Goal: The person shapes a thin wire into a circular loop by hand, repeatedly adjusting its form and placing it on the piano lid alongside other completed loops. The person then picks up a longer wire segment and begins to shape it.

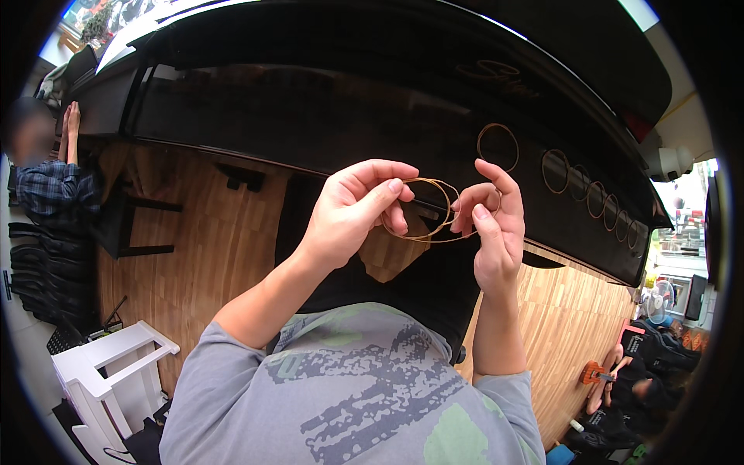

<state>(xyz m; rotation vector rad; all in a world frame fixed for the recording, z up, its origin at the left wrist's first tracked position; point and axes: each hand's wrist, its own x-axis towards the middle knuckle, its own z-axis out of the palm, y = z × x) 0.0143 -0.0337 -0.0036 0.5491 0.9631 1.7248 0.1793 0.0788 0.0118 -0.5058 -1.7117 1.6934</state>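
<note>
My left hand (360, 205) pinches a coil of thin bronze-coloured string (434, 236) between thumb and fingers, in front of my body. My right hand (492, 225) is at the other side of the coil, its bent fingers and thumb on a strand and its little finger raised. Beyond my hands is a glossy black piano (310, 108), with a separate coiled string (498, 125) lying on it above my right hand and a row of several similar coils (556, 192) further right.
A person in a plaid shirt (54, 194) is at far left, near a black chair (151, 249). A white piano-like piece of furniture (108, 364) stands lower left on the wooden floor (558, 333). At right are a fan (659, 301), dark bags and another person (620, 376) with an orange instrument.
</note>
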